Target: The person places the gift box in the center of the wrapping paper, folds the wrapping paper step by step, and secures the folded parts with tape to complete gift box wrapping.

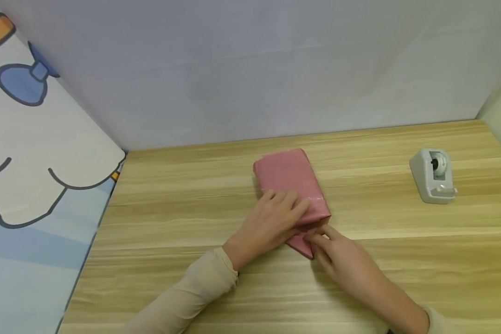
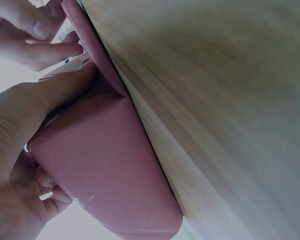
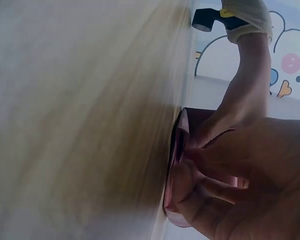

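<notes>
A flat package wrapped in pink paper (image 1: 290, 174) lies at an angle on the wooden table. Its near end has a folded paper flap (image 1: 301, 246) that tapers toward the person. My left hand (image 1: 271, 222) holds the package's near part, fingers curled over the top and thumb pressing at the folded end. In the left wrist view that thumb (image 2: 65, 90) lies along the fold, above the package's smooth side (image 2: 110, 165). My right hand (image 1: 346, 260) pinches the flap between thumb and fingers. Up close, in the right wrist view, the right fingers (image 3: 185, 180) cover part of the flap.
A white tape dispenser (image 1: 434, 176) with a roll of clear tape stands on the table (image 1: 171, 199) to the right. A pale wall sheet (image 1: 254, 74) rises behind the table's back edge. On the left hangs a sheet with cartoon print (image 1: 37, 153).
</notes>
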The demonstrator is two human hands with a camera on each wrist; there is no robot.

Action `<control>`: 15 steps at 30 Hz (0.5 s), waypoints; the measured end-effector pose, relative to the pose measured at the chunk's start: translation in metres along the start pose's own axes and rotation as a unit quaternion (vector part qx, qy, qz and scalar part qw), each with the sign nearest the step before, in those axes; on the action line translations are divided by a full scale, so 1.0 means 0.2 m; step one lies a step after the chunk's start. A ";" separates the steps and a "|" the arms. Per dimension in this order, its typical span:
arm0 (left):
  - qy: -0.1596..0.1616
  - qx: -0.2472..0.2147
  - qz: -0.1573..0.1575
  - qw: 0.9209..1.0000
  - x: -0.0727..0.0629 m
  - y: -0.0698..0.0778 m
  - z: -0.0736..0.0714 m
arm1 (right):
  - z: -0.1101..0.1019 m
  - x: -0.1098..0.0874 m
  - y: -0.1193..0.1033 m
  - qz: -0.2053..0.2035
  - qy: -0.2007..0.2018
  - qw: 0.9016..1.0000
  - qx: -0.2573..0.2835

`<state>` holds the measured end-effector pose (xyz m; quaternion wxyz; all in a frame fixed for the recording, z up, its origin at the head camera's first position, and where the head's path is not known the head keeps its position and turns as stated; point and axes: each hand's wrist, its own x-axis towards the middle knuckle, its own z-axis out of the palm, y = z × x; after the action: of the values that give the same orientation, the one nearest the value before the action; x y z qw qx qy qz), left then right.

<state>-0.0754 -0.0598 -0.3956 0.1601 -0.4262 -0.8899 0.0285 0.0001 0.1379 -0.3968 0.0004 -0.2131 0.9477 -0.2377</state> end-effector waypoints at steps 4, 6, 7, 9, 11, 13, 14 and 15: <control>-0.002 -0.005 0.003 1.000 0.00 0.00 0.00 | 0.01 -0.01 -0.01 -0.016 -0.021 0.999 -0.032; -0.003 -0.007 0.007 1.000 0.00 0.00 0.00 | 0.01 -0.02 -0.01 -0.018 -0.025 0.999 -0.039; -0.003 -0.008 0.008 1.000 0.00 0.00 0.00 | 0.01 -0.02 -0.01 -0.019 -0.027 0.999 -0.040; 0.000 -0.009 0.011 1.000 0.00 0.00 0.00 | 0.02 -0.02 0.00 -0.020 -0.027 0.999 -0.038; 0.003 -0.008 0.012 1.000 0.00 0.00 0.00 | 0.02 -0.02 0.00 -0.021 -0.028 0.999 -0.039; 0.009 -0.002 0.013 1.000 0.00 0.00 0.01 | 0.02 -0.02 0.00 -0.019 -0.028 0.998 -0.044; 0.011 0.002 0.015 1.000 0.01 0.01 0.01 | 0.02 -0.02 -0.01 -0.016 -0.031 0.998 -0.046; 0.012 0.007 0.016 1.000 0.01 0.01 0.01 | 0.01 -0.02 -0.01 -0.011 -0.036 0.998 -0.048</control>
<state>-0.0757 -0.0576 -0.3972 0.1733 -0.4400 -0.8805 0.0319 0.0052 0.1372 -0.3990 0.0212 -0.2316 0.9550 -0.1842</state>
